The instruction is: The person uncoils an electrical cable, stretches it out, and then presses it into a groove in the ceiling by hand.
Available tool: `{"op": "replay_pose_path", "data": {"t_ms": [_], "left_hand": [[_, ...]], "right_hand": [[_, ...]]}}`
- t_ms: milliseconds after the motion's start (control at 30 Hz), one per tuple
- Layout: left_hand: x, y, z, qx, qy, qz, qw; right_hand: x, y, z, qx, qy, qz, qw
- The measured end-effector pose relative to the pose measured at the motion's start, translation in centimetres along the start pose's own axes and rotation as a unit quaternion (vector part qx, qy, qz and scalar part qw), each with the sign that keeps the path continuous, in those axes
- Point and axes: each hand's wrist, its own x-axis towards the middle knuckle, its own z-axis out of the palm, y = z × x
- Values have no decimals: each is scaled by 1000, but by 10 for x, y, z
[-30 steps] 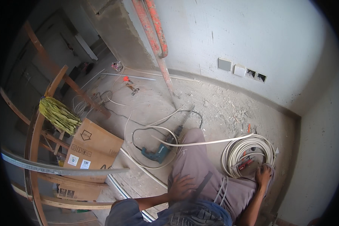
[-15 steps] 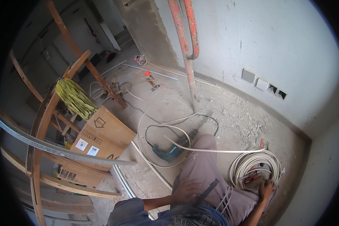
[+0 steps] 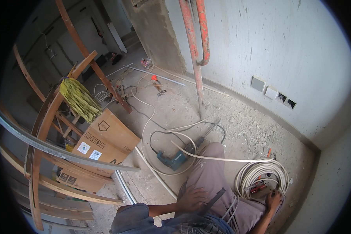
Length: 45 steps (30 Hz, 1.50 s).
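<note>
My left hand (image 3: 193,198) lies on my thigh with its fingers spread and nothing in them. Beside the coil of white cable (image 3: 242,175) at the lower right, my right hand (image 3: 274,199) has its fingers curled at my lower leg. Whatever it may hold is hidden. Red-handled pliers (image 3: 257,188) lie inside the coil. From the coil a strand of cable (image 3: 218,158) runs left across my knee. A teal rotary hammer drill (image 3: 174,160) with a long bit rests on the floor just beyond that knee.
Cardboard boxes (image 3: 117,134), a green-yellow mop head (image 3: 80,99) and wooden framing (image 3: 46,128) crowd the left. A metal rail (image 3: 78,158) juts toward me. An orange-stained pipe (image 3: 195,58) stands before the wall. Rubble (image 3: 249,128) covers the floor; a hammer (image 3: 159,89) lies farther off.
The view has shifted slightly. Beyond the drill, the loose white cable now lies in a longer, continuous curve toward the back. Both hands keep nearly the same places.
</note>
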Motion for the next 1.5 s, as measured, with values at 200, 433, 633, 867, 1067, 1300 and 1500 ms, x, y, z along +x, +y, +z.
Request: {"op": "replay_pose_path", "data": {"t_ms": [200,433,633,867,1067,1300,1500], "left_hand": [[-2,2,-1,-10,9,0,1000],[-4,0,4,1,7,2,1000],[-2,3,1,3,-3,-2,1000],[0,4,1,0,1,3,1000],[0,4,1,-4,5,3,1000],[0,4,1,-4,1,1,1000],[1,3,2,-7,7,12,1000]], "right_hand": [[12,26,23,44,157,5,987],[23,106,30,-76,312,90,943],[2,81,27,149,83,66,983],[-1,83,24,19,266,-3,964],[-7,74,17,-34,203,68,976],[-2,69,19,122,163,20,979],[4,85,22,325,103,46,939]]}}
